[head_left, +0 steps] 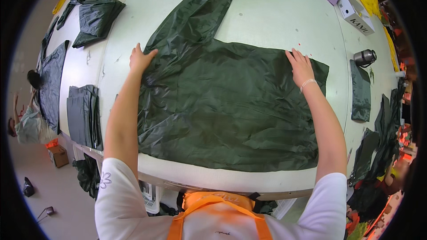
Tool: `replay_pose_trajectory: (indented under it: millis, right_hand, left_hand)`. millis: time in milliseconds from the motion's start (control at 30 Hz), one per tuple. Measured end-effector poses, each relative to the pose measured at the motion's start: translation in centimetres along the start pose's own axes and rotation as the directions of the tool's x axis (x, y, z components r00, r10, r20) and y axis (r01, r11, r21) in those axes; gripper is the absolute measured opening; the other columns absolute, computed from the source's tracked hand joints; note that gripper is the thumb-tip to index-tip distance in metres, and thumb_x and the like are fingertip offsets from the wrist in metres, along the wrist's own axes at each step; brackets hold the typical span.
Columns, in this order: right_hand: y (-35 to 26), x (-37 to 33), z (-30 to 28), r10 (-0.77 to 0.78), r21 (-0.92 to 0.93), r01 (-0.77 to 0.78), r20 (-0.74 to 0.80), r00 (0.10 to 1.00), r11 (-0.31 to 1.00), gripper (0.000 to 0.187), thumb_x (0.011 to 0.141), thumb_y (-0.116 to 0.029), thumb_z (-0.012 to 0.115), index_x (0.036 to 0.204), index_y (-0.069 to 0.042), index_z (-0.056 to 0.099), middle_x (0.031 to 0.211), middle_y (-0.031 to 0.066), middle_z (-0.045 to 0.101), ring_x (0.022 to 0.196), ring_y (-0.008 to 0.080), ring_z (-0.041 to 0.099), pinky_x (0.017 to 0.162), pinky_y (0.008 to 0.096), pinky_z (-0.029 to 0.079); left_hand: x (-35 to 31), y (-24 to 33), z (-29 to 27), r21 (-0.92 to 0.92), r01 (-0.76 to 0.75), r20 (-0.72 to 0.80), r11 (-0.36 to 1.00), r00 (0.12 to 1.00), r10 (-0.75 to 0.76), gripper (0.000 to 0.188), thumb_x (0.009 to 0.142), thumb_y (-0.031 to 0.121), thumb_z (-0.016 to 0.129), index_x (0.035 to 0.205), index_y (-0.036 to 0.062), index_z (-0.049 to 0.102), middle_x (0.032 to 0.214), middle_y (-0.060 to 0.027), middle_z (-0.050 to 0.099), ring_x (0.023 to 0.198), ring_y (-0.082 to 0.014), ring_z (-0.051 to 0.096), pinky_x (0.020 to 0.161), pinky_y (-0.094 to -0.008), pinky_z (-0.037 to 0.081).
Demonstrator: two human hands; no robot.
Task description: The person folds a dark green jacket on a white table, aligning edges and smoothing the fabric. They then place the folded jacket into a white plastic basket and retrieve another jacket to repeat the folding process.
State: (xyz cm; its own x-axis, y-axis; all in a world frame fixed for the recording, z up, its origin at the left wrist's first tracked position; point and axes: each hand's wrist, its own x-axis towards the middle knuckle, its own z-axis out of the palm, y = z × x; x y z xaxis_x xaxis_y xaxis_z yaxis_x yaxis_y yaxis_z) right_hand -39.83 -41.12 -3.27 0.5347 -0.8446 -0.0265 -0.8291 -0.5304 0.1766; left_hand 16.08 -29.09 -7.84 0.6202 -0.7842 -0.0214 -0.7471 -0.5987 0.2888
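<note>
A dark green, shiny waterproof garment [240,106] lies spread over the white table in front of me. One long narrow part of it runs up toward the far side, and its surface is creased. At the garment's left edge, where the narrow part joins the wide part, my left hand [140,58] rests open with the thumb apart. My right hand [301,66] lies at the far edge near the right corner, its fingers stretched out on the fabric. Neither hand grips the cloth.
Folded dark green pieces [83,116] stack on the left, with a bundled one [98,18] beyond. At right are a folded piece [360,93], a metal flask [365,58] and a white box [354,12]. A person [33,122] is at the far left.
</note>
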Motion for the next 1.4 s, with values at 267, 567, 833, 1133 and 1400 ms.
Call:
replay_pose_trajectory:
  millis: [267,567,833,1133,1400]
  right_hand:
    - [0.7,5.5,-0.5,0.096,0.134,-0.153,0.359,0.929,0.979,0.058,0.073,-0.004,0.068,0.127,-0.016,0.050,0.110,0.0107,0.062,0.106,0.0298,0.057,0.092,0.0398,0.045]
    - [0.6,-13.2,-8.8,-0.116,0.070,0.177,-0.518,0.847,0.982,0.054,0.063,0.006,0.058,0.111,-0.014,0.067,0.069,0.0057,0.049,0.063,0.0262,0.051,0.061,0.0377,0.044]
    - [-6.9,-31.6,-2.5,-0.166,0.414,0.157,-0.015,0.986,0.897,0.061,0.071,-0.022,0.072,0.130,-0.017,0.054,0.090,0.0065,0.049,0.081,0.0243,0.049,0.071,0.0360,0.041]
    - [-7.6,-35.2,-2.4,0.112,0.405,-0.259,0.351,0.930,0.877,0.026,0.087,-0.033,0.059,0.094,-0.010,0.069,0.079,0.0138,0.057,0.075,0.0332,0.057,0.067,0.0419,0.046]
    - [-19.9,-6.2,-12.0,-0.218,0.536,0.344,-0.285,0.933,0.771,0.021,0.093,-0.017,0.053,0.103,-0.003,0.065,0.097,0.0129,0.064,0.089,0.0292,0.061,0.078,0.0334,0.047]
  left_hand:
    - [5.1,4.0,2.5,0.010,-0.034,0.269,0.999,0.963,0.030,0.080,0.060,0.050,0.077,0.117,0.0003,0.053,0.109,-0.0252,0.061,0.103,-0.0352,0.060,0.085,-0.0415,0.048]
    - [-13.0,-0.1,-11.5,-0.055,-0.458,-0.423,0.887,0.815,0.395,0.022,0.079,0.024,0.066,0.085,0.0028,0.066,0.081,-0.0195,0.064,0.075,-0.0391,0.058,0.067,-0.0446,0.043]
    - [-31.7,-12.8,-6.4,-0.108,-0.489,0.144,0.866,0.854,0.500,0.037,0.064,0.016,0.073,0.096,0.0008,0.063,0.101,-0.0154,0.059,0.094,-0.0376,0.053,0.080,-0.0449,0.042]
    - [-39.2,-14.7,-5.3,-0.119,-0.487,0.225,0.866,0.836,0.501,0.060,0.056,0.021,0.074,0.109,0.0023,0.053,0.100,-0.0141,0.052,0.096,-0.0342,0.050,0.080,-0.0417,0.039]
    - [-41.4,-12.5,-7.2,-0.130,-0.376,0.205,0.918,0.895,0.396,0.069,0.054,0.011,0.066,0.121,0.0067,0.052,0.093,-0.0114,0.051,0.093,-0.0318,0.050,0.081,-0.0403,0.040]
